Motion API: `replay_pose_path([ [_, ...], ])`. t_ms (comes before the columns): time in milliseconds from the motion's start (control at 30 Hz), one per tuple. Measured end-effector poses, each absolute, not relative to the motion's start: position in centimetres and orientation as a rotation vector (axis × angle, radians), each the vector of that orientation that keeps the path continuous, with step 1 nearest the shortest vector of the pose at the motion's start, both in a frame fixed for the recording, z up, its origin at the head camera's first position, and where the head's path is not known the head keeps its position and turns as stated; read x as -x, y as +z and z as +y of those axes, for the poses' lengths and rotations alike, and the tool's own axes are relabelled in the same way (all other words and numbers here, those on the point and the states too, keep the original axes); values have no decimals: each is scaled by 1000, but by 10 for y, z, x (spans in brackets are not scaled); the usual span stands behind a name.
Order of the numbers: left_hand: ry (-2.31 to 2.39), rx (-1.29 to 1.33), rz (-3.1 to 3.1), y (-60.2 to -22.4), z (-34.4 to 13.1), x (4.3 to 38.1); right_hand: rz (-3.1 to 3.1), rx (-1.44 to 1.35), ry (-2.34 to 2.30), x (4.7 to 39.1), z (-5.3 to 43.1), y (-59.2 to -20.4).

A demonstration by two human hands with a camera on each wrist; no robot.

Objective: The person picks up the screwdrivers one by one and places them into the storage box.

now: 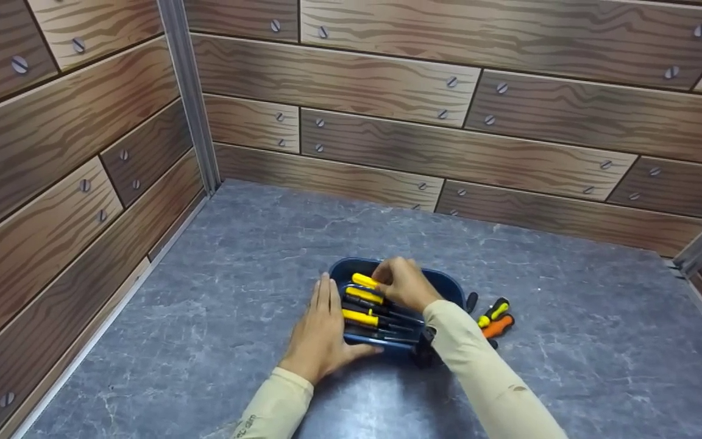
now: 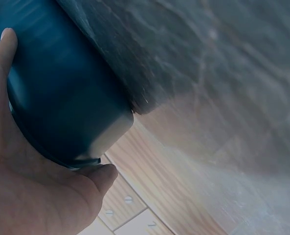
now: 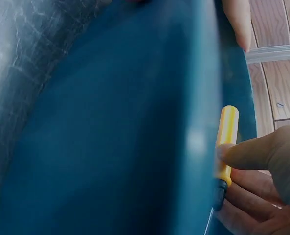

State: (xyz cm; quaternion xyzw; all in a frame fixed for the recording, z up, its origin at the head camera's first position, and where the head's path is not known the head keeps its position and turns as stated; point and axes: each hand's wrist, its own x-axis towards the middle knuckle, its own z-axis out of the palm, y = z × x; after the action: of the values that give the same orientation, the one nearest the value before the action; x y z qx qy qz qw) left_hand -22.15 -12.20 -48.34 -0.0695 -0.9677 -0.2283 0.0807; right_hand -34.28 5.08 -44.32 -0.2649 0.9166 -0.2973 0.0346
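left hand (image 1: 320, 335) straight-fingered against blue bin (image 1: 445, 285) | right hand (image 1: 409, 286) pinches yellow-handled screwdriver (image 3: 228, 128) near left hand | tip unclear

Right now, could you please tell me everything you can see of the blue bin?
The bin is dark blue, smooth and plastic-looking, with rounded corners and a rim. It is open-topped and stands on the grey table. The left hand rests against its left end; yellow-handled tools lie inside, one pinched by the right hand.

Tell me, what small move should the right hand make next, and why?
Probably lay the yellow-handled tool down: the right hand pinches it inside the blue bin, near other yellow handles pointing the same way, and the left hand rests against the bin.
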Motion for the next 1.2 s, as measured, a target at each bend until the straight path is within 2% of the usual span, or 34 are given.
replay_pose_path([
  [1200, -668, 219, -2888, -485, -121, 223, 2846, 1004, -888, 343, 57, -469],
])
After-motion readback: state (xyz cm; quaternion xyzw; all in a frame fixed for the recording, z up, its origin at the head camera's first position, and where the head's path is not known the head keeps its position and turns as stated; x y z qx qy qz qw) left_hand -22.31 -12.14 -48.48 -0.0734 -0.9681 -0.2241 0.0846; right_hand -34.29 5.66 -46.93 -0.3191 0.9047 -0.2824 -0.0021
